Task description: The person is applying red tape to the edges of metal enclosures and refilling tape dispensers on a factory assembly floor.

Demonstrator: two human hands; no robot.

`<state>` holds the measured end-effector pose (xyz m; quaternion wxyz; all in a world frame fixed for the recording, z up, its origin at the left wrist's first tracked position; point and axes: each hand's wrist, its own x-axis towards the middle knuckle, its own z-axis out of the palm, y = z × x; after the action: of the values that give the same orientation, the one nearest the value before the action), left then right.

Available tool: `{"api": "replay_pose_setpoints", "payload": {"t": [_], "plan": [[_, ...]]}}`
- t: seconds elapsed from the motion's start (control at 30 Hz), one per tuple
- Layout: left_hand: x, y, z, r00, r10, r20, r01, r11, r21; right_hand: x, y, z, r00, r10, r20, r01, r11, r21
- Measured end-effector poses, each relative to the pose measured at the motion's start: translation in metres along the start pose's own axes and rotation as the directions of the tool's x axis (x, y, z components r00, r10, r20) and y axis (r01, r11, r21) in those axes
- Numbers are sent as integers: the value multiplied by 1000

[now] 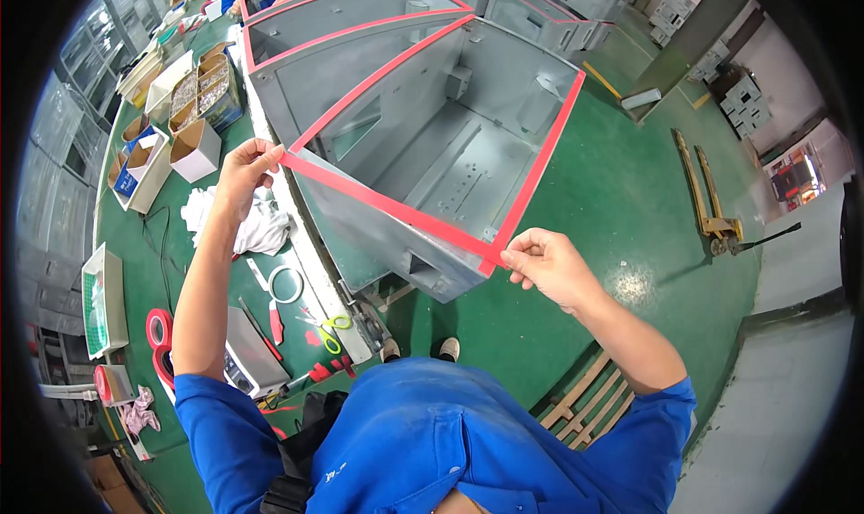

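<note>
In front of me stands an open grey metal cabinet shell [387,235], its upper rim edged with red tape. A strip of red tape [387,202] stretches along the near rim between my two hands. My left hand [245,174] pinches the strip's left end at the near left corner. At the near right corner, the fingers of my right hand [544,264] close on the other end. A short tail of tape hangs over the edge beside them. Whether the whole strip touches the rim, I cannot tell.
More taped cabinet shells [360,19] stand behind. The green workbench [211,289] on my left carries boxes of small parts [202,91], a white cloth [247,221], green-handled scissors [333,332] and red tape rolls [160,329]. A yellow pallet jack [715,221] and wooden pallet [585,401] stand right.
</note>
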<state>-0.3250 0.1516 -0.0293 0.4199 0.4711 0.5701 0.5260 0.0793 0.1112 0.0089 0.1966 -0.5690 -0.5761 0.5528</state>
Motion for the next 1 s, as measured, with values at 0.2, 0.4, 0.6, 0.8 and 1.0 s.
{"api": "replay_pose_setpoints", "payload": {"t": [0.2,0.4,0.6,0.8,1.0], "plan": [[12,-4,2,1000,17,-24,-16,999,44,4,2,5,998,-37,44,42,994,-98],[16,-7,0,1000,-19,-1,19,997,69,5,-2,7,998,-36,53,44,987,-157],[18,-8,4,999,29,13,-30,998,47,7,2,5,997,-34,71,44,988,-146],[21,-11,2,1000,24,19,-24,998,51,8,4,5,996,-13,88,27,987,-160],[21,-9,2,999,30,36,-31,998,51,5,3,6,996,-11,85,26,984,-175]]}}
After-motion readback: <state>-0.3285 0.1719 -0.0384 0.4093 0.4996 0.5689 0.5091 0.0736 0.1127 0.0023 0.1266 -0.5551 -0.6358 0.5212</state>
